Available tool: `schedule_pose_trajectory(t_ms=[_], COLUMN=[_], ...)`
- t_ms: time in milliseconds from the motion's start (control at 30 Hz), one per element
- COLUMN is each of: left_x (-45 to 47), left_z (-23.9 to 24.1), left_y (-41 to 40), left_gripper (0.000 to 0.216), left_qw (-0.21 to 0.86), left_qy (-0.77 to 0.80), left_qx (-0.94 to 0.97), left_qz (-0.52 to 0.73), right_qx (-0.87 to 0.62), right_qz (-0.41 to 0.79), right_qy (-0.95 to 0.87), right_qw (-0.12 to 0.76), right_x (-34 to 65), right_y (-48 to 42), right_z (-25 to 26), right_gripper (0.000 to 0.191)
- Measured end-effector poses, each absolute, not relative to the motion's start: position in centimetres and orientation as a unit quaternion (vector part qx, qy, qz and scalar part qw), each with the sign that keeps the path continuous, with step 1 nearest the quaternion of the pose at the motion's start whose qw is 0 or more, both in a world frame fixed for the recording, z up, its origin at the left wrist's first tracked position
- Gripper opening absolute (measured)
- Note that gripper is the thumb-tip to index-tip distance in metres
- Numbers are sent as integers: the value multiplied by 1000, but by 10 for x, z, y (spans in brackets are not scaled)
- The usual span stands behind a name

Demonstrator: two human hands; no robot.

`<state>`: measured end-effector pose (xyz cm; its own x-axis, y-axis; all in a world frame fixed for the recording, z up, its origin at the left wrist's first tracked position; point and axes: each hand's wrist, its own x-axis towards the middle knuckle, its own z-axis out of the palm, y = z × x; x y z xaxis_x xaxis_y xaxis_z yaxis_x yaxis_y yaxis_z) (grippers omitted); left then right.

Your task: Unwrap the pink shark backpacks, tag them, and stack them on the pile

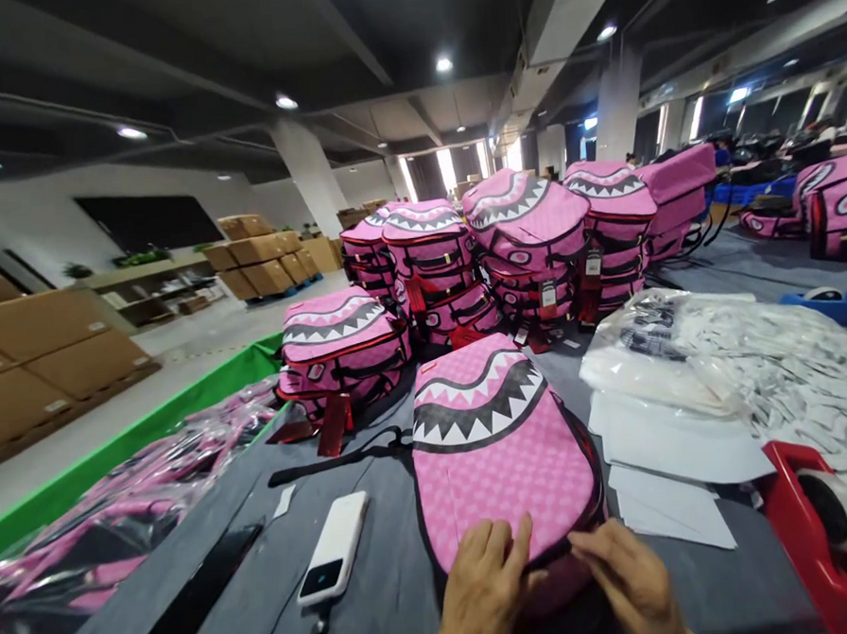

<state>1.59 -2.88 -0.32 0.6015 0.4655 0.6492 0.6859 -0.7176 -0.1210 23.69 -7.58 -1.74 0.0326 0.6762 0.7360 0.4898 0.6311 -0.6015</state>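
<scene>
A pink backpack (498,455) with a shark-teeth print lies flat on the grey table (401,583) right in front of me. My left hand (487,588) rests on its near edge, fingers curled down onto the fabric. My right hand (626,581) pinches the same near edge by the black zip line. Both hands touch the backpack close together. What the fingertips hold is too small to make out.
A white phone (334,547) and a black flat bar (197,594) lie to the left. Stacks of identical pink backpacks (525,236) stand behind. White paper sheets (668,456), small packets (788,364) and a red tape dispenser (824,523) lie right. Bagged backpacks (121,503) fill a green-edged bin at left.
</scene>
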Motion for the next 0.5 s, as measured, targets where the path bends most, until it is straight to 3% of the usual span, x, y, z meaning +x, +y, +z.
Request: schedule_pose_trajectory(t_ms=[133,300,400,500], left_x=[19,29,23,-7], left_z=[-3,-16,3,38], left_y=[-30,-48,-47,-43], left_gripper=[30,19,21,41], left_qw=[253,305,231,135], left_qy=[-269,-209,-229,-285], left_qx=[-872,-829,-885,-895], left_qz=[-321,-419,-334,-315], right_qx=[-534,-568,-561,-545], right_qz=[68,31,48,38], right_qy=[-589,-577,-623,-674], right_qw=[603,586,544,496], right_x=[276,303,302,309], right_y=[-65,23,73,87], right_z=[-6,9,27,48], right_gripper=[19,64,80,69])
